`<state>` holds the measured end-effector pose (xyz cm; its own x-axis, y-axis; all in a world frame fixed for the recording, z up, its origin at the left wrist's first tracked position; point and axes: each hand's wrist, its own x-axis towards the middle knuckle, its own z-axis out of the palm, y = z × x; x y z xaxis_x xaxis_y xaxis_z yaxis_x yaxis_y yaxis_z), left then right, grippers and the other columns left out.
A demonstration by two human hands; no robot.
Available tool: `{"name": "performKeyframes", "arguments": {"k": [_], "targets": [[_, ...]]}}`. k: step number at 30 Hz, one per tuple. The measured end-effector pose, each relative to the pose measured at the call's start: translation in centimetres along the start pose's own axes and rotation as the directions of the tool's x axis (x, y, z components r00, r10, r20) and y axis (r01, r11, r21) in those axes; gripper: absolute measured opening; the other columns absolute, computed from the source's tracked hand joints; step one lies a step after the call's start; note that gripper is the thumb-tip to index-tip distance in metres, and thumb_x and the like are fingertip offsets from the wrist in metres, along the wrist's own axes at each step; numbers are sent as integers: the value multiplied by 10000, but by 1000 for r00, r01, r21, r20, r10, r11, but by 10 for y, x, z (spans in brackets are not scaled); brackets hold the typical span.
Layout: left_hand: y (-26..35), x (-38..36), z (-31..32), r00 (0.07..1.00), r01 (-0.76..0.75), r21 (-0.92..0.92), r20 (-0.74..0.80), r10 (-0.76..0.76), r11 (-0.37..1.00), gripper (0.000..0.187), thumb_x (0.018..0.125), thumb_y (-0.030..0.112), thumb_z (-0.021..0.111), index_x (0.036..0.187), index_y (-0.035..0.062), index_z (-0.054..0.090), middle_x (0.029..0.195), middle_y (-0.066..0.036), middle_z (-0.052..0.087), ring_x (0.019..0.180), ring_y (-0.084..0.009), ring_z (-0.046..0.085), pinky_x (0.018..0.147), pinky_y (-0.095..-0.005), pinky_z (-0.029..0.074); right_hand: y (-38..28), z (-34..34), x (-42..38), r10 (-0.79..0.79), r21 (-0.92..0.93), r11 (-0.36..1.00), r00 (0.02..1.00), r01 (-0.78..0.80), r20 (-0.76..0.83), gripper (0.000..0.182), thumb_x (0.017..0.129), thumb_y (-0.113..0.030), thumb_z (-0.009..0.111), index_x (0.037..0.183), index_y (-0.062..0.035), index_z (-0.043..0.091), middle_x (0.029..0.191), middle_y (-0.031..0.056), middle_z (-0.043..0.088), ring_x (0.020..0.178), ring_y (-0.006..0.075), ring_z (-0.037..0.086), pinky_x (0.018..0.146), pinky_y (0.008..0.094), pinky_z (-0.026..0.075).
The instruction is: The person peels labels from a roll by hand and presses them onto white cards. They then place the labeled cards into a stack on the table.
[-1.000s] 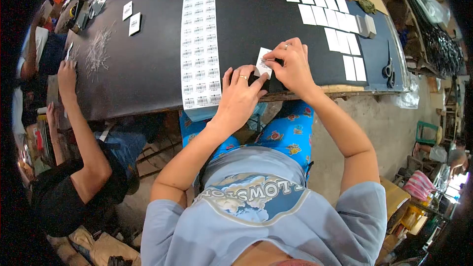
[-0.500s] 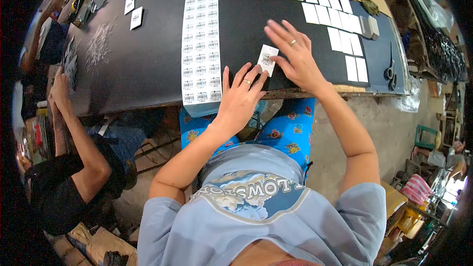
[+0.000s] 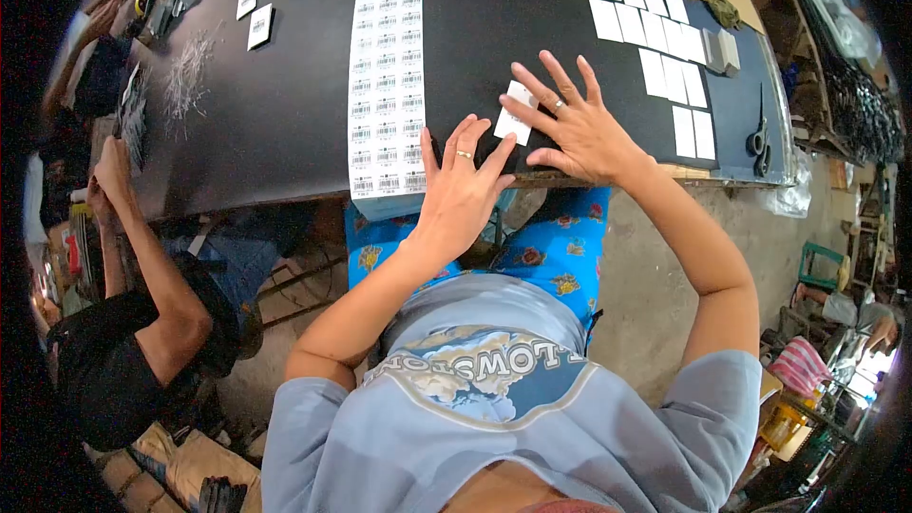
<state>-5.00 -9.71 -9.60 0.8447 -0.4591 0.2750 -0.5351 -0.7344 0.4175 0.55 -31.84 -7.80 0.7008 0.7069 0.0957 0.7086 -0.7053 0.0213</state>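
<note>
A small white card (image 3: 513, 130) lies on the black tabletop in front of me, partly covered by fingers. My right hand (image 3: 578, 128) is open above it, fingers spread, with one finger across the card. My left hand (image 3: 463, 180) rests at the table edge with its fingers apart, a fingertip at the card's lower edge. No barcode shows on the visible part of the card. Just left of that hand, a long sheet of barcode stickers (image 3: 387, 47) runs up the table.
Rows of white cards (image 3: 632, 27) lie at the right, near a grey block (image 3: 722, 52) and black scissors (image 3: 759, 141). Two small card stacks (image 3: 259, 27) and a pile of thin white strands (image 3: 190, 76) lie left. Another person's hands (image 3: 111, 171) are at the far left.
My right hand has spread its fingers and moved over the card. The barcode visible on the card earlier no longer shows. My left hand stays nearly in place.
</note>
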Motion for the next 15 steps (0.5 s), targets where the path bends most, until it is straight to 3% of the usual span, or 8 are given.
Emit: {"name": "performKeyframes", "arguments": {"k": [5,9,12,13,14,15], "targets": [[-1,2,-3,1000,1,41,26,-2,999,485,833,224,674,1298,181,541,1336,-107,403,1308,-310,365,1053,-658,171,-5,3,-7,24,88,996,998,-29,63,662,896,-693,241,1461,-356,312,1584,57,109,1457,327,33,1122,604,-24],[-1,1,-2,1000,-23,25,-8,23,999,474,828,231,678,1284,182,556,1322,-103,415,1305,-302,371,1055,-661,165,-1,7,-3,75,49,996,997,-76,22,644,903,-683,252,1459,-362,315,1586,60,98,1457,330,28,1116,614,-17],[0,3,-6,1000,-10,25,-1,10,1000,468,824,231,682,1275,189,564,1307,-101,428,1297,-296,383,1054,-669,160,4,5,2,143,61,988,990,-143,1,565,946,-586,313,1457,-346,324,1593,58,47,1460,325,2,1110,608,-39],[1,3,-6,1000,-4,22,7,4,1000,467,823,228,683,1273,189,565,1299,-103,432,1291,-296,388,1050,-676,159,5,7,6,203,20,979,965,-202,-166,458,936,-459,468,1355,-276,505,1519,93,295,1411,343,210,1111,558,98],[2,4,-6,1000,1,19,13,-1,1000,466,822,224,684,1272,189,566,1291,-105,436,1286,-296,394,1046,-682,158,9,7,10,203,15,979,965,-203,-168,458,936,-459,468,1355,-276,505,1519,93,295,1411,343,210,1111,558,98],[2,5,-7,1000,-2,17,11,1,1000,466,822,224,684,1272,189,566,1291,-105,436,1286,-296,394,1046,-682,158,14,7,14,352,258,919,915,-298,-197,373,905,-382,537,1240,-227,590,1373,85,427,1304,331,330,1058,516,191]]}}
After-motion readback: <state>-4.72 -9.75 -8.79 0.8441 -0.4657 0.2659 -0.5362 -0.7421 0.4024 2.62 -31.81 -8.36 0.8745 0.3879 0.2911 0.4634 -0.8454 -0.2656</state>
